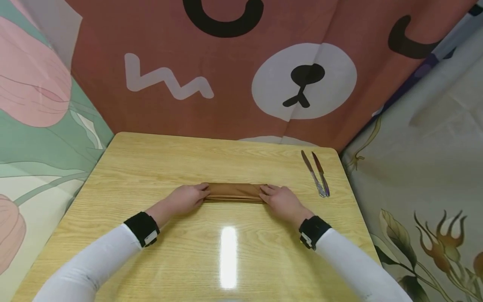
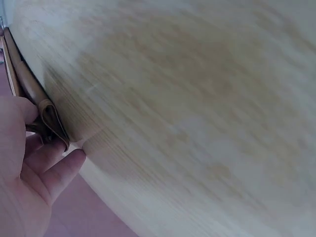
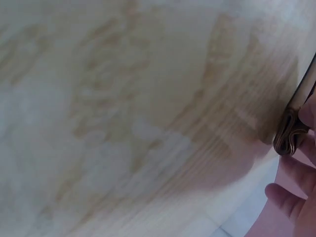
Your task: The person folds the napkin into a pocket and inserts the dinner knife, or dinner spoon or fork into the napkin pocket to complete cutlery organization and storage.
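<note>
A folded brown cloth (image 1: 235, 192) lies as a narrow strip across the middle of the table, its long side running left to right. My left hand (image 1: 187, 198) pinches its left end between thumb and fingers. The right end is pinched by my right hand (image 1: 282, 203) in the same way. In the left wrist view the folded layers of the cloth (image 2: 52, 118) form a loop beside my left hand (image 2: 29, 168). Rolled layers of the cloth (image 3: 285, 133) also show at the right wrist view's edge, next to my right hand (image 3: 301, 170). Fingers cover both ends.
Two table knives (image 1: 312, 173) (image 1: 320, 174) lie side by side at the table's far right. The wooden table (image 1: 158, 159) reflects a bright strip of light near its front. Printed curtains (image 1: 158, 113) hang behind the table and on both sides.
</note>
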A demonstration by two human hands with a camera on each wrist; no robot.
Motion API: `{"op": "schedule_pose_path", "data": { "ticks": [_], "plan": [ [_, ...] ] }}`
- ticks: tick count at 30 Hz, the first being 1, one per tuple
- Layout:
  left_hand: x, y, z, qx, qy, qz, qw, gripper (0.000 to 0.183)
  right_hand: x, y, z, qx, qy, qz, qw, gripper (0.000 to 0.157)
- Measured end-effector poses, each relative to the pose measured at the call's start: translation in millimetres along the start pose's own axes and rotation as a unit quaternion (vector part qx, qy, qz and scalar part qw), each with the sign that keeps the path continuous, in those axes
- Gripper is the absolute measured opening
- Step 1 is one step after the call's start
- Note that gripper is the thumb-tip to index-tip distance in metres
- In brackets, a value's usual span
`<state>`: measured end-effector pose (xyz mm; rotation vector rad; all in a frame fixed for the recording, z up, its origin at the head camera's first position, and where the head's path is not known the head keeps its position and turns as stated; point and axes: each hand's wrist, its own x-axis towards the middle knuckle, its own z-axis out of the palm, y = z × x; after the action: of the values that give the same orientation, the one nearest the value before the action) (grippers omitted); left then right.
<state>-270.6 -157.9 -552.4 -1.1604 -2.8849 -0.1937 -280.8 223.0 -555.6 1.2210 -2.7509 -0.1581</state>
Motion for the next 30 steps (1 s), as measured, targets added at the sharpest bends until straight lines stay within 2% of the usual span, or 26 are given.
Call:
{"op": "schedule_pose_path", "data": {
  "ticks": [4, 9, 14, 19, 24, 26, 30],
  "plan": [
    [-2.6, -2.3, 2.9, 0.013, 0.008, 0.019, 0.9997, 0.037, -4, -3, 4.5, 0.009, -0.03, 0.029, 0.999, 0.041],
    [-5.9, -7.5, 8.6, 0.041, 0.015, 0.042, 0.9981, 0.036, -11, 0, 7.6, 0.046, -0.052, 0.041, 0.997, 0.047],
    [-7.6, -7.9, 9.6, 0.04, 0.02, 0.046, 0.9979, 0.035, -16, 5, 7.4, 0.092, -0.059, 0.043, 0.993, 0.05],
    [-7.7, -4.5, 8.0, 0.024, 0.023, 0.036, 0.9988, 0.035, -12, 1, 2.7, 0.109, -0.057, 0.052, 0.991, 0.052],
    [-7.9, -3.5, 9.3, 0.018, 0.029, 0.029, 0.999, 0.035, 9, -14, -4.2, 0.093, -0.02, 0.063, 0.993, 0.053],
    [-7.9, -3.6, 10.1, 0.014, 0.033, 0.029, 0.999, 0.035, 23, -25, -7.1, 0.091, -0.005, 0.054, 0.994, 0.051],
    [-7.3, -3.9, 11.5, 0.01, 0.044, 0.029, 0.9985, 0.035, 54, -50, -13.1, 0.097, -0.004, 0.018, 0.995, 0.048]
  ]
}}
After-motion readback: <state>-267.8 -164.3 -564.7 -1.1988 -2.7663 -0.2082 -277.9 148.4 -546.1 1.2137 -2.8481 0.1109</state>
